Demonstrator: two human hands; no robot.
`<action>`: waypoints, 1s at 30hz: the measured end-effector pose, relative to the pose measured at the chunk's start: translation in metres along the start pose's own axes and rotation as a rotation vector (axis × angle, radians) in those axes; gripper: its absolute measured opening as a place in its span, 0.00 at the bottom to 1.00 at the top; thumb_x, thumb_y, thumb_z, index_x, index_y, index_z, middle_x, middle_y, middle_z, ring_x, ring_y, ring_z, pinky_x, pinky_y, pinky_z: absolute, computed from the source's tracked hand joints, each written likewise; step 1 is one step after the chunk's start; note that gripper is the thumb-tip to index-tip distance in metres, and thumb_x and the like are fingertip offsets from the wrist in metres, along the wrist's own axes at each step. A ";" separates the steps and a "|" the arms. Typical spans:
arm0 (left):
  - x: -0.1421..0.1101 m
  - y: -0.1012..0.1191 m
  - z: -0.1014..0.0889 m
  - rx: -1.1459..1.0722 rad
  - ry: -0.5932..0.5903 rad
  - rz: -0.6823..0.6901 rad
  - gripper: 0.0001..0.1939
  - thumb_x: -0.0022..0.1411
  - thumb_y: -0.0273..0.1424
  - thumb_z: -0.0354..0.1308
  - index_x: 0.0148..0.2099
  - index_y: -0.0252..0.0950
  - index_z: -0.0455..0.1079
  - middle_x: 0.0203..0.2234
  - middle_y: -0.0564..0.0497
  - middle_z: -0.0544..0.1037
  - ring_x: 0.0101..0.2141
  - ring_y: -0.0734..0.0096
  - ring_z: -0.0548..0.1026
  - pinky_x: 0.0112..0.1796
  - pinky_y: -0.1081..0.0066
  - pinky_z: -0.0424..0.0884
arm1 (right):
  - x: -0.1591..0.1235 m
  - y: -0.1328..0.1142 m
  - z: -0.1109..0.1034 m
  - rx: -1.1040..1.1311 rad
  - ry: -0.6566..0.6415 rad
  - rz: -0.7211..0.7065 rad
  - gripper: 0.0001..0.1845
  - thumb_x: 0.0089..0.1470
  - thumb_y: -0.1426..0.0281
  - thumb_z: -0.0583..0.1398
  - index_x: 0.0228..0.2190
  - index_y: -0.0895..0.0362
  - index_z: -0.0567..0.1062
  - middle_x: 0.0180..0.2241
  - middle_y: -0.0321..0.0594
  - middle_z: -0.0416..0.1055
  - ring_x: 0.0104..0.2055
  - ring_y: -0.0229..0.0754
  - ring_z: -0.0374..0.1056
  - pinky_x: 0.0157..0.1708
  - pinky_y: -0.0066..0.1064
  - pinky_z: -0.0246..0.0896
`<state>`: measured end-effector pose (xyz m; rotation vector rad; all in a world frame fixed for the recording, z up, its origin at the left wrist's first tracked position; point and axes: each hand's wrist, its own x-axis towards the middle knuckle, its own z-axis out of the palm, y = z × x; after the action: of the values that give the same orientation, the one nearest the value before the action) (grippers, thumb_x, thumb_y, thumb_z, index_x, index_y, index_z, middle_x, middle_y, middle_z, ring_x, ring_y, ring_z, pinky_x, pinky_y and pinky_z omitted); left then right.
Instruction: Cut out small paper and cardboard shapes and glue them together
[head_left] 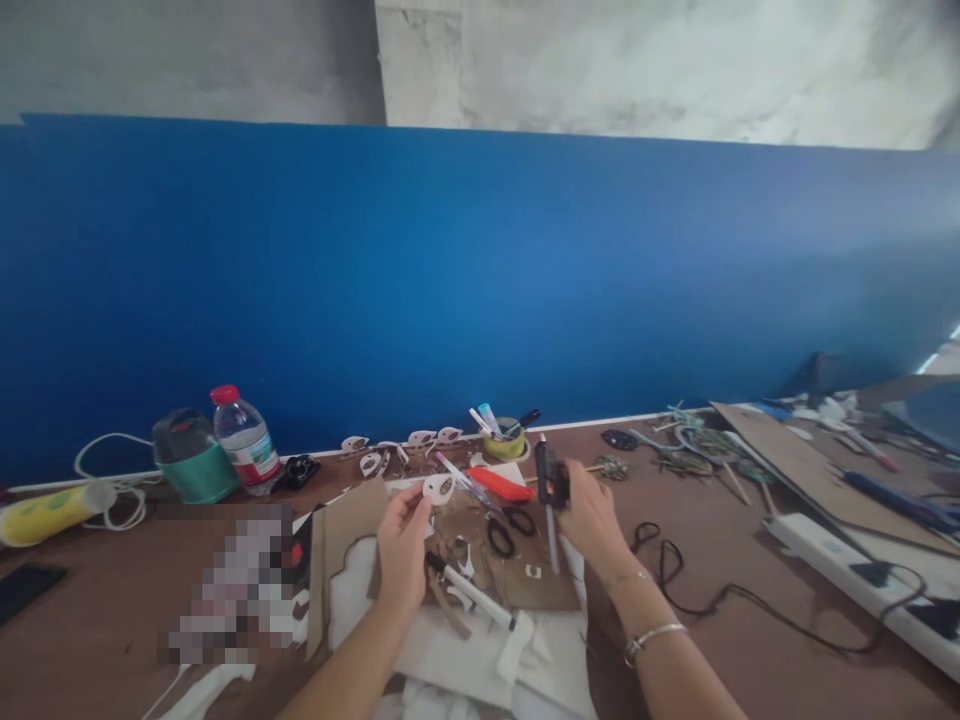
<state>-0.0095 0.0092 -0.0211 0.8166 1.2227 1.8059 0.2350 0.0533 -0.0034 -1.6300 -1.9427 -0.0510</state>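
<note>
My left hand (403,545) pinches a small white oval cutout (438,488) with a hole in it, held up above the cardboard pieces. My right hand (592,515) is wrapped round a black hot glue gun (551,478), its glue stick pointing down toward the cardboard sheet (551,590). The glue gun's nozzle sits a short way right of the cutout. Scissors (510,528) with black handles and a white marker (472,592) lie on the cardboard between my hands. White foam scraps (457,660) lie under the cardboard.
A water bottle (245,440) and a teal container (191,458) stand at the back left by a yellow tube (45,512). A tape roll holding pens (504,438) stands against the blue partition (480,280). A power strip (840,560), black cable (720,598) and cardboard (795,460) lie right.
</note>
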 end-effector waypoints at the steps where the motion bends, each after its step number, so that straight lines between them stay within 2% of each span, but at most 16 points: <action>1: 0.000 0.001 0.000 -0.002 -0.003 0.000 0.19 0.49 0.39 0.64 0.42 0.34 0.72 0.37 0.46 0.79 0.38 0.64 0.76 0.41 0.67 0.69 | 0.001 0.008 0.003 -0.033 0.004 0.061 0.23 0.45 0.80 0.52 0.46 0.59 0.66 0.42 0.49 0.72 0.46 0.49 0.65 0.44 0.39 0.52; 6: -0.001 0.002 0.002 -0.036 -0.008 -0.013 0.19 0.49 0.39 0.64 0.42 0.34 0.72 0.36 0.46 0.80 0.38 0.63 0.76 0.40 0.66 0.70 | 0.001 0.037 0.012 -0.167 -0.028 0.221 0.23 0.44 0.81 0.53 0.43 0.54 0.71 0.42 0.46 0.72 0.46 0.52 0.63 0.45 0.45 0.50; 9: -0.001 0.001 0.002 -0.049 -0.001 -0.008 0.19 0.49 0.38 0.64 0.42 0.34 0.72 0.37 0.46 0.80 0.38 0.63 0.76 0.41 0.66 0.70 | -0.001 0.045 0.014 -0.213 -0.019 0.270 0.24 0.44 0.81 0.53 0.42 0.51 0.73 0.39 0.46 0.71 0.44 0.53 0.63 0.43 0.43 0.51; 12: -0.001 0.000 0.002 -0.049 -0.006 -0.008 0.19 0.50 0.38 0.64 0.43 0.34 0.72 0.37 0.45 0.79 0.38 0.63 0.76 0.41 0.66 0.70 | 0.000 0.050 0.019 -0.212 -0.020 0.251 0.25 0.42 0.82 0.54 0.42 0.52 0.75 0.36 0.48 0.70 0.42 0.53 0.63 0.41 0.40 0.52; 17: -0.001 0.001 0.001 -0.036 -0.013 -0.010 0.19 0.50 0.38 0.64 0.43 0.33 0.72 0.38 0.45 0.79 0.39 0.63 0.76 0.42 0.67 0.69 | 0.002 0.054 0.033 -0.151 -0.053 0.136 0.31 0.36 0.86 0.55 0.44 0.56 0.74 0.37 0.45 0.71 0.42 0.49 0.64 0.42 0.33 0.52; 22: -0.002 0.002 0.002 -0.032 -0.012 -0.008 0.19 0.50 0.37 0.64 0.43 0.33 0.72 0.37 0.45 0.79 0.39 0.64 0.75 0.41 0.67 0.69 | 0.004 0.057 0.042 -0.092 -0.062 0.072 0.27 0.35 0.86 0.54 0.41 0.61 0.73 0.35 0.45 0.74 0.40 0.46 0.67 0.41 0.30 0.55; 27: -0.002 0.003 0.003 -0.033 -0.010 -0.011 0.18 0.49 0.37 0.64 0.42 0.33 0.72 0.37 0.46 0.79 0.38 0.64 0.75 0.41 0.67 0.69 | 0.003 0.056 0.040 -0.078 -0.027 0.096 0.25 0.36 0.85 0.54 0.39 0.59 0.74 0.34 0.44 0.75 0.37 0.47 0.68 0.37 0.32 0.56; 30: -0.002 0.003 0.002 -0.028 -0.012 -0.025 0.19 0.50 0.37 0.64 0.43 0.33 0.71 0.37 0.46 0.79 0.38 0.64 0.75 0.41 0.67 0.68 | 0.004 0.047 0.033 -0.087 0.025 0.117 0.22 0.39 0.83 0.54 0.39 0.58 0.74 0.37 0.47 0.74 0.41 0.51 0.67 0.41 0.36 0.56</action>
<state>-0.0074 0.0079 -0.0178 0.7921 1.1928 1.7916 0.2635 0.0813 -0.0443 -1.7886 -1.8457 -0.1096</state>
